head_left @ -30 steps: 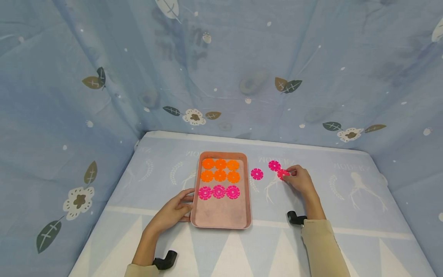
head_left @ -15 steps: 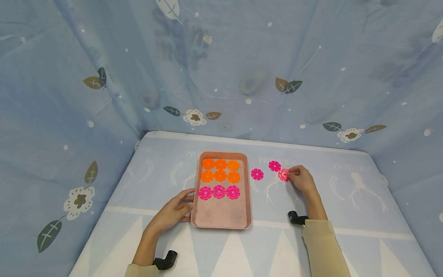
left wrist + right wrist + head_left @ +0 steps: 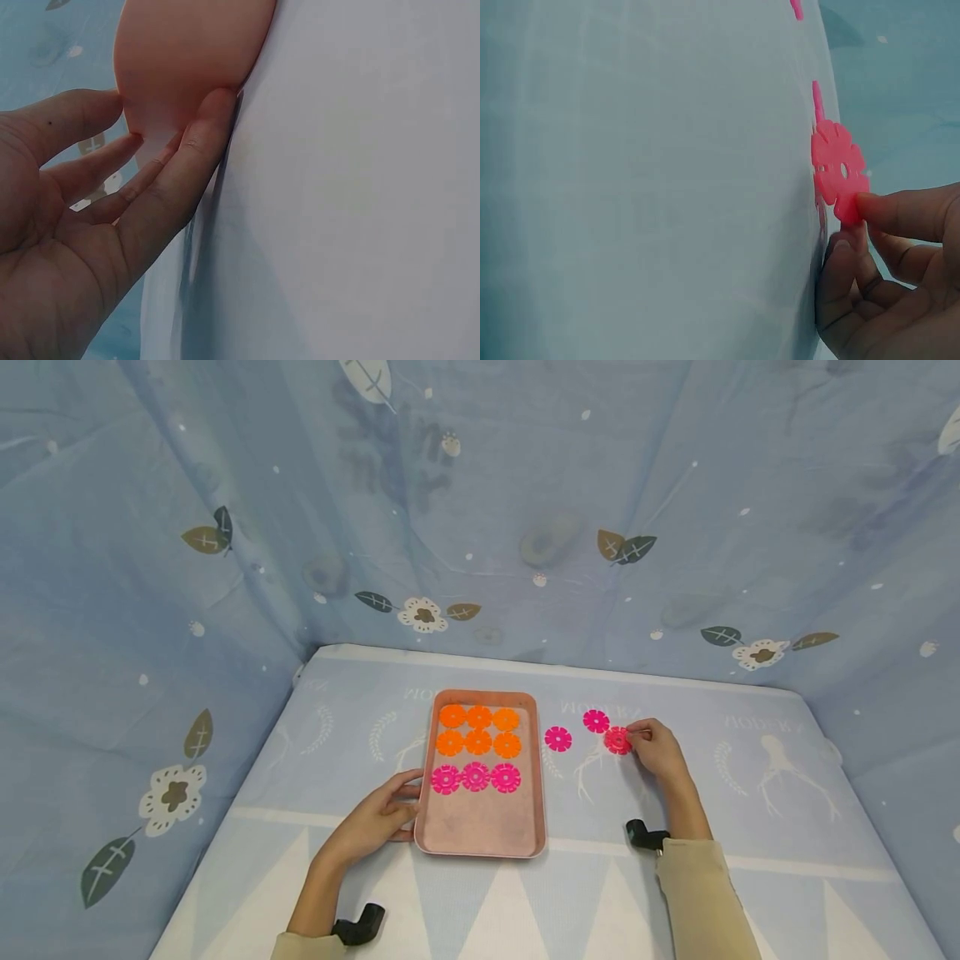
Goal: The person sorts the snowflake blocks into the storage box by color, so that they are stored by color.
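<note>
My right hand (image 3: 657, 750) pinches a pink notched building disc (image 3: 841, 169) between thumb and fingers, tilted up from the table. Pink edges show behind it, apparently from another disc under it. Two more pink discs lie flat nearby: one (image 3: 596, 721) just beyond the held disc, the other (image 3: 558, 739) beside the tray. With extended fingers, my left hand (image 3: 369, 818) touches the outer left wall of the shallow pink tray (image 3: 480, 835). In the tray are two rows of orange discs (image 3: 478, 742) and one row of pink discs (image 3: 476, 777), seemingly layered.
A pale patterned cloth covers the table (image 3: 300, 760). Blue curtains (image 3: 510, 510) rise along its back and sides. Each wrist carries a black camera mount, the left mount (image 3: 362, 924) and the right mount (image 3: 645, 835).
The right fingers have drawn back slightly to the right, so more of the pinched disc shows, with its outline now looking doubled. The left hand and tray have stayed in place.
</note>
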`<state>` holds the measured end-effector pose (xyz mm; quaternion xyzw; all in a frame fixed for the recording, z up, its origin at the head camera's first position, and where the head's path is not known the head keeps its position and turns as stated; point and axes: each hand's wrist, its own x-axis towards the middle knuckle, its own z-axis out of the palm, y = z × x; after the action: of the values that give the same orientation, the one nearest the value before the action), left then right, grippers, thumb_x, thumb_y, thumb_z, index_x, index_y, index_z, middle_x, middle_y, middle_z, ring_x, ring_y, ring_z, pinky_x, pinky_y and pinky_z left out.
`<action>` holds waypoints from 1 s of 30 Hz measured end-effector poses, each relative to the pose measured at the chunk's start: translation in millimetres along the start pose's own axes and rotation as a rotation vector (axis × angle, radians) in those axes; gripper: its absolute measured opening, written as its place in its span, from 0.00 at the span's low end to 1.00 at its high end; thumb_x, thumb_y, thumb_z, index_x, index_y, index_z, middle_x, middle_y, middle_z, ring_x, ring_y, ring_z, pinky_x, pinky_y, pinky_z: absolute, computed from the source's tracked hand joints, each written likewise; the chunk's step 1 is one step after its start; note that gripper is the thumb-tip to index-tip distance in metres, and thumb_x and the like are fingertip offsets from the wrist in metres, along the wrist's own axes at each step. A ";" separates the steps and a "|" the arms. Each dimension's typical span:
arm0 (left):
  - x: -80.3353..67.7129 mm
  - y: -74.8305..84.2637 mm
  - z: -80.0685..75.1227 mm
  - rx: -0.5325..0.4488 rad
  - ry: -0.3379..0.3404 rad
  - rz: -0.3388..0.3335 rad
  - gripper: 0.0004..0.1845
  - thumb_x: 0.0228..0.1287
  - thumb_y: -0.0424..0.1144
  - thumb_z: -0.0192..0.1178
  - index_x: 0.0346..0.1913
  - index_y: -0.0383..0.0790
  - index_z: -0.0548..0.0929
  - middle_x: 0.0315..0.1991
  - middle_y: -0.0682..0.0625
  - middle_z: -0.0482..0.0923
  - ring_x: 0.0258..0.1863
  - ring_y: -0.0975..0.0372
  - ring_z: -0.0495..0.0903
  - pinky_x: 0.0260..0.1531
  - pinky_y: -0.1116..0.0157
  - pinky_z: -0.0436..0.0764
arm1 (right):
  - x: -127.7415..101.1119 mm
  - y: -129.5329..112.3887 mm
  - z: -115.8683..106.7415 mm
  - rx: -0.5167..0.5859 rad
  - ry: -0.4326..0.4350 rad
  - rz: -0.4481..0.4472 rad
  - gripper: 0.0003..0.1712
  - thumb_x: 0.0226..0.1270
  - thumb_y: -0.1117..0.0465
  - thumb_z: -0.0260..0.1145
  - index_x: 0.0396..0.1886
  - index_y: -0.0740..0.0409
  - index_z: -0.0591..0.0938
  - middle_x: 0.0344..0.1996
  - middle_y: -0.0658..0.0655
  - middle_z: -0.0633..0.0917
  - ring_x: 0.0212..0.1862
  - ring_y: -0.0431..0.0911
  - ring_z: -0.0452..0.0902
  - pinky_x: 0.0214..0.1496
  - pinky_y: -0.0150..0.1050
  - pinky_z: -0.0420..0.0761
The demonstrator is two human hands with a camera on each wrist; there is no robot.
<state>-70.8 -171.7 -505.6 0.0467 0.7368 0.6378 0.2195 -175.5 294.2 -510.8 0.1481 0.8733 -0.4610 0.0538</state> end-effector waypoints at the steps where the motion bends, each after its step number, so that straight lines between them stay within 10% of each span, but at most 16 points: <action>1: -0.2 0.2 0.2 0.002 0.003 -0.004 0.30 0.74 0.30 0.54 0.76 0.44 0.64 0.65 0.36 0.68 0.53 0.47 0.81 0.41 0.54 0.86 | -0.8 -0.4 -0.3 0.010 -0.003 0.001 0.16 0.76 0.63 0.56 0.56 0.69 0.75 0.41 0.63 0.78 0.37 0.50 0.74 0.33 0.34 0.76; 30: 0.6 -0.6 -2.0 -0.008 -0.026 0.022 0.30 0.73 0.27 0.49 0.76 0.41 0.62 0.66 0.33 0.67 0.55 0.46 0.79 0.42 0.54 0.86 | -43.4 -77.8 22.5 0.154 -0.185 -0.247 0.13 0.76 0.67 0.58 0.54 0.70 0.76 0.42 0.65 0.78 0.37 0.59 0.81 0.39 0.36 0.85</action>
<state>-72.0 -173.4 -506.1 0.0623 0.7307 0.6425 0.2224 -159.1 225.3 -452.2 0.0003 0.8382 -0.5413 0.0656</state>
